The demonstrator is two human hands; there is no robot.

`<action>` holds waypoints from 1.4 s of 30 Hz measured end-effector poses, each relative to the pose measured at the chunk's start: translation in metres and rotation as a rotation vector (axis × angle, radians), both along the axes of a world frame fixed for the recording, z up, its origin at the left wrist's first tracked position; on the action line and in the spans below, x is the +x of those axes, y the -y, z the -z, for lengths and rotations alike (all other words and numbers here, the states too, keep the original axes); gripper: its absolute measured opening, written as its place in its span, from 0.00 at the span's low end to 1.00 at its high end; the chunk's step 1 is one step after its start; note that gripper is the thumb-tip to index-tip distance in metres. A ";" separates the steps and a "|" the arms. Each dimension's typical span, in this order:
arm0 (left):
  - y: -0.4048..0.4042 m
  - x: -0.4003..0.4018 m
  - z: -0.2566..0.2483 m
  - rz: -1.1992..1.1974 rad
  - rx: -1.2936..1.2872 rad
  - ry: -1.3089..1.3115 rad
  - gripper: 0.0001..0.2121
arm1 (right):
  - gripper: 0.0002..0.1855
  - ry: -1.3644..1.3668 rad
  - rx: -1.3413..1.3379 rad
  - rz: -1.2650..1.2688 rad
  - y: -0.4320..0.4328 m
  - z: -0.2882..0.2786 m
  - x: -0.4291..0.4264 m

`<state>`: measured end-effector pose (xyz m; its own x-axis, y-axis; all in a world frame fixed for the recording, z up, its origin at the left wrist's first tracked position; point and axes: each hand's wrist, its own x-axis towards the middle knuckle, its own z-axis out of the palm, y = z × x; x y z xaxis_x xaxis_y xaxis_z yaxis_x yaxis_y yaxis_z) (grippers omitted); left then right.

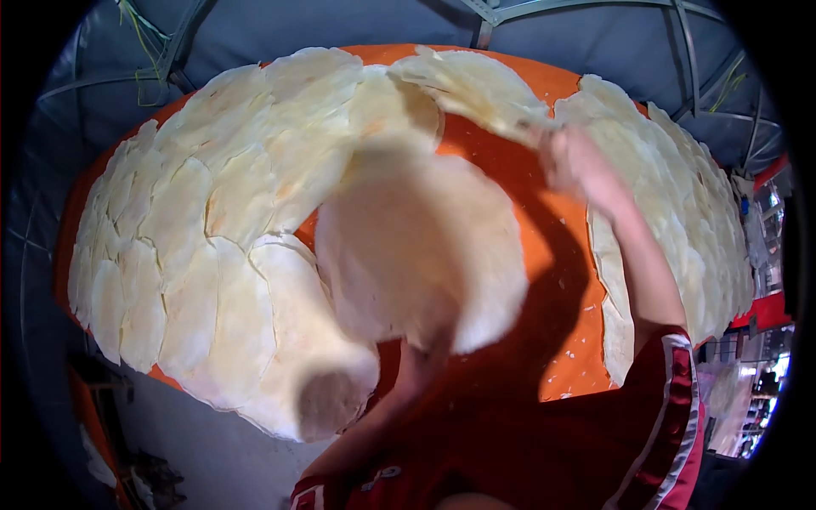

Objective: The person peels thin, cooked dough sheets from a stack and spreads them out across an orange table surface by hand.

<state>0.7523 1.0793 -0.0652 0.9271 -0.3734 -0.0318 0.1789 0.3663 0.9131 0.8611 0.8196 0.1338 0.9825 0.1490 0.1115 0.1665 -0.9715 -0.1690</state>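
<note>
My left hand grips the near edge of a large, round, thin flatbread sheet, held up in front of me and blurred. Farther off, my right hand is closed at the right edge of a second thin flatbread, whose near edge is blurred and looks lifted. Its fingertips are too smeared to make out. Below both hands lies an orange table surface, dotted with small pale flakes.
Overlapping flatbreads cover the table's left side, and another overlapping batch covers the right. Behind stands a dark grey sheet wall with a metal frame. Thin wires hang at the upper left. Grey floor shows at lower left.
</note>
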 end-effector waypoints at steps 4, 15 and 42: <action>-0.034 0.009 -0.048 0.054 -0.408 -0.366 0.36 | 0.33 -0.328 0.377 -0.286 -0.039 0.019 -0.030; -0.047 0.029 0.023 -0.171 0.291 -0.104 0.17 | 0.32 0.091 -0.332 0.219 0.075 0.212 0.147; -0.231 0.216 -0.246 -0.223 0.303 0.257 0.17 | 0.22 -0.218 0.460 0.278 -0.096 0.037 -0.123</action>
<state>0.9679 1.3103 0.1812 0.9759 -0.1733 0.1327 -0.1204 0.0795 0.9895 0.7380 0.9160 0.0969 0.9853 -0.1340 -0.1059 -0.1707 -0.7920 -0.5862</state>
